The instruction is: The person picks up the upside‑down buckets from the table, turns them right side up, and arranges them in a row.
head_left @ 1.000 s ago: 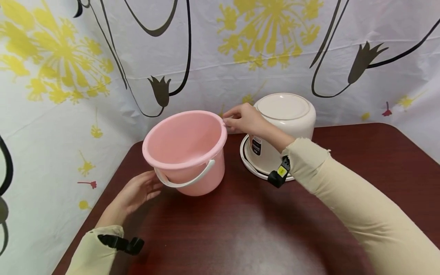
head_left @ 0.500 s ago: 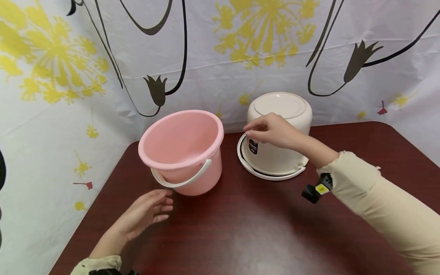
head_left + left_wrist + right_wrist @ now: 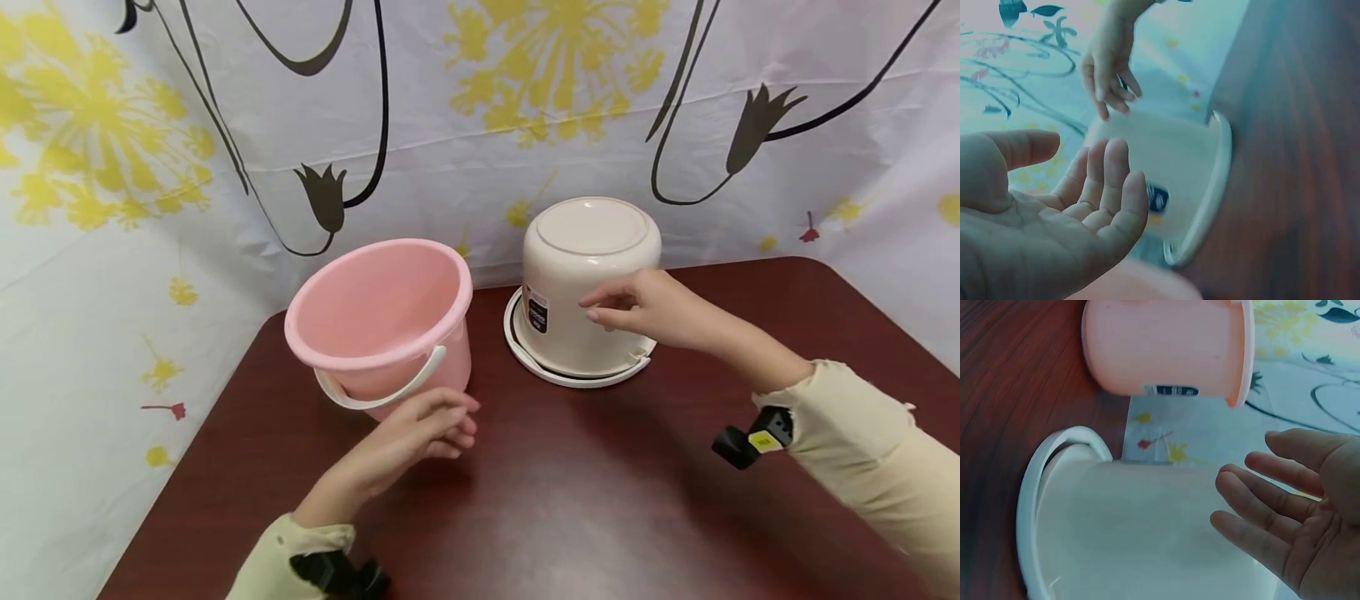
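Observation:
A pink bucket [image 3: 375, 300] stands upright at the left of the table, its white handle [image 3: 390, 398] hanging down at the front. To its right a cream bucket [image 3: 592, 258] stands upside down, rim on the table, a dark label on its side. My left hand [image 3: 412, 429] hovers in front of the pink bucket, fingers relaxed and holding nothing; the left wrist view shows its palm [image 3: 1041, 225]. In front of the cream bucket hangs my right hand [image 3: 652, 308], fingers loosely bent with nothing between them. The right wrist view shows its fingers [image 3: 1260, 494] apart over the cream bucket's side.
The dark red-brown wooden table [image 3: 540, 500] carries both buckets near its back edge. Behind and to the left hangs a white cloth [image 3: 240, 100] with yellow flowers and dark stems. A gap separates the two buckets.
My right hand has let go of the pink bucket's rim and moved right, in front of the cream bucket. My left hand has come away from the pink bucket's side and shifted right.

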### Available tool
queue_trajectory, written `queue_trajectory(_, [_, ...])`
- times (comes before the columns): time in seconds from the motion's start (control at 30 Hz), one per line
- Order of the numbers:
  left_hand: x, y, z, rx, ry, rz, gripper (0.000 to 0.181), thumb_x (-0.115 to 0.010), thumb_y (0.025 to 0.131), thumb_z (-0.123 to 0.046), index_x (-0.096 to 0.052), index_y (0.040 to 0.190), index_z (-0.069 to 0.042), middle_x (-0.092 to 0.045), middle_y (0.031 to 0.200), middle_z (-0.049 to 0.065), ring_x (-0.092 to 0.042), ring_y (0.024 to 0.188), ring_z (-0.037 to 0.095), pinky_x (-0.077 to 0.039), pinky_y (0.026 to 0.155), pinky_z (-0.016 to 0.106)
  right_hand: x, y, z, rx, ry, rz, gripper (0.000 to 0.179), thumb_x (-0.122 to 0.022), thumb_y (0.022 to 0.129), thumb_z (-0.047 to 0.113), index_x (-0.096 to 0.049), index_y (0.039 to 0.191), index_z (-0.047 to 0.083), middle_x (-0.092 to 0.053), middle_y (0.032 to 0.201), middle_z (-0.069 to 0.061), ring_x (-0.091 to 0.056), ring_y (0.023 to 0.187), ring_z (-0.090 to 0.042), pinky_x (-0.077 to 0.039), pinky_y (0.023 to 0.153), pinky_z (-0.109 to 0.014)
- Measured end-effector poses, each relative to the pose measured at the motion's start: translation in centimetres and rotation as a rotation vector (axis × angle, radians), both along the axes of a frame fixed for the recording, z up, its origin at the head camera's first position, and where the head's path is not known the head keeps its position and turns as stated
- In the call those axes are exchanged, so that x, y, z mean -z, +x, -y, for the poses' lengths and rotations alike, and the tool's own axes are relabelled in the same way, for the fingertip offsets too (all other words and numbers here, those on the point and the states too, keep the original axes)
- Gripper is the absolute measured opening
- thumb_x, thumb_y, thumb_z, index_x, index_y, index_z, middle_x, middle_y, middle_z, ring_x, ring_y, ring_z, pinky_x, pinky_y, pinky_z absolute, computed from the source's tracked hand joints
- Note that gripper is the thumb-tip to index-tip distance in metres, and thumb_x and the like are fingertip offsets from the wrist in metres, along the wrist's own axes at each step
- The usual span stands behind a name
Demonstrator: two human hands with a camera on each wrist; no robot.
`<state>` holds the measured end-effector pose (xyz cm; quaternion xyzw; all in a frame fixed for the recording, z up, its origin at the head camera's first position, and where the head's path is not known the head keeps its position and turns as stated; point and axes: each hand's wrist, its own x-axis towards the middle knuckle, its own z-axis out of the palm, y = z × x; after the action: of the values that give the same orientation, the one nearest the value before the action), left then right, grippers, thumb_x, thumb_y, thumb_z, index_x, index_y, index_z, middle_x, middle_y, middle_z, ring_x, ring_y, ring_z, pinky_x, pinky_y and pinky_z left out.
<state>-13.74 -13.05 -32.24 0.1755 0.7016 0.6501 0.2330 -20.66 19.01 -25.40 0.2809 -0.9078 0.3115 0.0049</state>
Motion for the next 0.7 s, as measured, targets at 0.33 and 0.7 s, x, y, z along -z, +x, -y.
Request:
queue_trajectory(0.33, [-0.1, -3.8, -6.6, 0.076, -0.01, -0.047, 0.033, -0.048, 0.095, -0.015, -0.047, 0.119, 0.007, -0.055, 0.104, 0.024, -0.057, 0.097, 0.034, -0.045, 0.086, 0.049, 2.2, -0.4, -4.1, 0.042, 0.098, 0.01, 0.028, -0.062, 0.089, 0.023, -0.066, 0.109, 0.005, -0.066, 0.102, -0.005, -0.059, 0.086, -0.015, -0.047, 0.07, -0.032])
queue_trajectory(0.7, [1.6, -7.7, -10.6, 0.016, -0.231, -0.246, 0.026, -0.051, 0.092, -0.014, -0.054, 0.113, 0.002, -0.059, 0.1, 0.012, -0.057, 0.095, 0.028, -0.047, 0.081, 0.033, 5.4, -2.6, -8.4, 0.078, 0.132, 0.061, 0.025, -0.064, 0.086, 0.015, -0.067, 0.107, 0.003, -0.065, 0.103, -0.011, -0.058, 0.086, -0.019, -0.048, 0.068, -0.034])
